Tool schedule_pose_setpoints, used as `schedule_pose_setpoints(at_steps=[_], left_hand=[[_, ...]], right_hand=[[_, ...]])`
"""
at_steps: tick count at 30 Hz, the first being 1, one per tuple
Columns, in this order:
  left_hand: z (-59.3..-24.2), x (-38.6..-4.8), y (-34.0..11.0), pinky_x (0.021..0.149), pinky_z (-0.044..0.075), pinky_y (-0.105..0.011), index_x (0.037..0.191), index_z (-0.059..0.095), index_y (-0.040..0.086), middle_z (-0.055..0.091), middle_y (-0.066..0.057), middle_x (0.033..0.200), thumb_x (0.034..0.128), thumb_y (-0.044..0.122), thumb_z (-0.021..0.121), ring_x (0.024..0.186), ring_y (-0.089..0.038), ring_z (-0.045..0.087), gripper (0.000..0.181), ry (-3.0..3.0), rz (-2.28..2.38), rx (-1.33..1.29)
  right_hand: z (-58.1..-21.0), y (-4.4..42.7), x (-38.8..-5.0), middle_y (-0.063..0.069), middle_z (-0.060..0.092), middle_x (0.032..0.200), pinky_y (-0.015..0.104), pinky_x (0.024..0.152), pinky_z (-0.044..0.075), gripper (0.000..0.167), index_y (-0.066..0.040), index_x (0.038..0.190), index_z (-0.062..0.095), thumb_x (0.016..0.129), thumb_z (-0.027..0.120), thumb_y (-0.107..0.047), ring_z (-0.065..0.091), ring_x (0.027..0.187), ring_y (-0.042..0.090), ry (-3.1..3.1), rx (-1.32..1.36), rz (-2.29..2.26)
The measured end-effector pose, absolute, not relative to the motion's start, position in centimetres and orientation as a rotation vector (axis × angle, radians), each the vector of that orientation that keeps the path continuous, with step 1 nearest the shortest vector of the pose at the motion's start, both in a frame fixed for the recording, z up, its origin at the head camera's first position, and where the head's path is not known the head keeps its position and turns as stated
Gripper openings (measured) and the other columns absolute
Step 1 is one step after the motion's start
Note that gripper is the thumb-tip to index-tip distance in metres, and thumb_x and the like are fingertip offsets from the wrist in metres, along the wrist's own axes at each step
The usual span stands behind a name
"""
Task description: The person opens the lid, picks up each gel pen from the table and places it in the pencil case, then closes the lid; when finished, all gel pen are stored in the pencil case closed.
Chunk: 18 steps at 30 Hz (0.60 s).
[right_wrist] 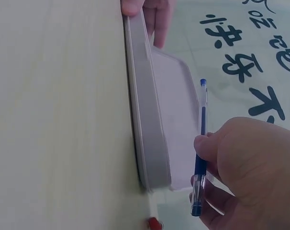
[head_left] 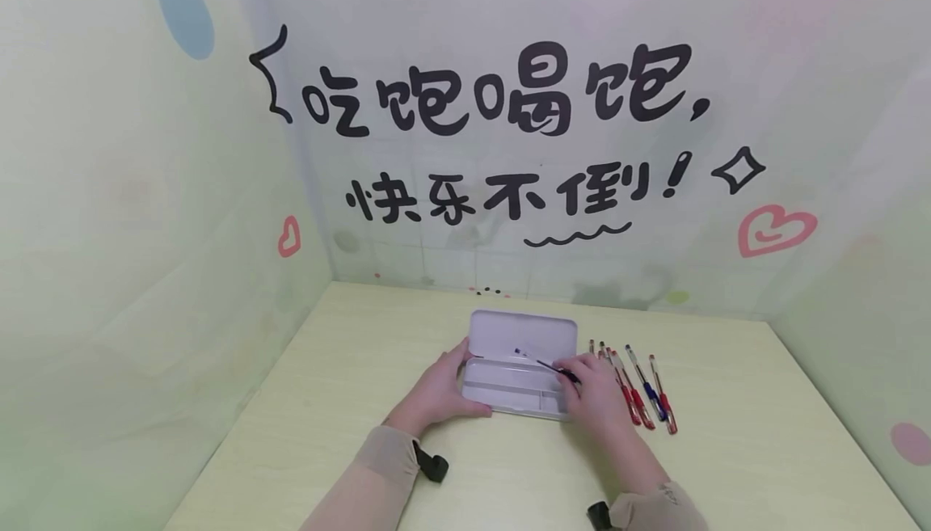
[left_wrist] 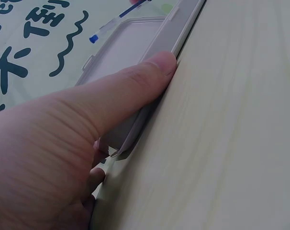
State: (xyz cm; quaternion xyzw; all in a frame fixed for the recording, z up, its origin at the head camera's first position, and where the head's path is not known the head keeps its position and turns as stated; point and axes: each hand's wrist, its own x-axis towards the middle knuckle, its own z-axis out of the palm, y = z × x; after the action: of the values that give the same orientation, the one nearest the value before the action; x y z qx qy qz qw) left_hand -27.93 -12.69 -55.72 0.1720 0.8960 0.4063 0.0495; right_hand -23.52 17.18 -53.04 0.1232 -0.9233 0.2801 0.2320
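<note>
The right hand (right_wrist: pixel 250 163) is pinching a blue pen (right_wrist: pixel 203 127) between thumb and fingers, tilting it over the right part of an open pencil case (head_left: pixel 502 396), seemingly apart from it. The left hand (head_left: pixel 440 394) is gripping the case's left end, its thumb pressing the front edge. The step in hand looks like bringing the pen to the case; the next move probably calls for levelling it along the long compartment and lowering it while the left hand is steadying the case. Red pens (head_left: pixel 668 414) and another blue one are lying to the right, some partly hiding behind the right hand. That hand is also covering the case's right end; the left fingers are mostly hiding, and the left wrist view is cutting off the pen.
</note>
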Motion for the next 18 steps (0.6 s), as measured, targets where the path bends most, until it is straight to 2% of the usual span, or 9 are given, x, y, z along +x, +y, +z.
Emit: schedule_pose_setpoints(at_steps=[13, 18], left_hand=[[-56.0, -28.0, -12.6, 0.139, 0.029, -0.063, 0.177, 0.021, 0.015, 0.053, -0.003, 0.171, 0.0674, 0.052, 0.104, 0.167, -0.044, 0.033, 0.143, 2.729, 1.242, 0.527], [-55.8, -28.0, -12.7, 0.138, 0.03, -0.062, 0.178, 0.022, 0.02, 0.051, -0.001, 0.172, 0.0671, 0.05, 0.105, 0.166, -0.042, 0.035, 0.142, 2.728, 1.244, 0.542]], right_hand=[[-53.8, 12.5, -24.8, 0.002, 0.069, 0.1, 0.046, 0.088, 0.063, 0.015, -0.014, 0.109, 0.085, 0.097, 0.081, -0.007, 0.067, 0.093, 0.019, -2.731, 0.447, 0.79], [-54.0, 11.6, -25.1, 0.003, 0.07, 0.1, 0.046, 0.087, 0.063, 0.015, -0.014, 0.11, 0.085, 0.098, 0.079, -0.008, 0.069, 0.093, 0.021, -2.768, 0.459, 0.769]])
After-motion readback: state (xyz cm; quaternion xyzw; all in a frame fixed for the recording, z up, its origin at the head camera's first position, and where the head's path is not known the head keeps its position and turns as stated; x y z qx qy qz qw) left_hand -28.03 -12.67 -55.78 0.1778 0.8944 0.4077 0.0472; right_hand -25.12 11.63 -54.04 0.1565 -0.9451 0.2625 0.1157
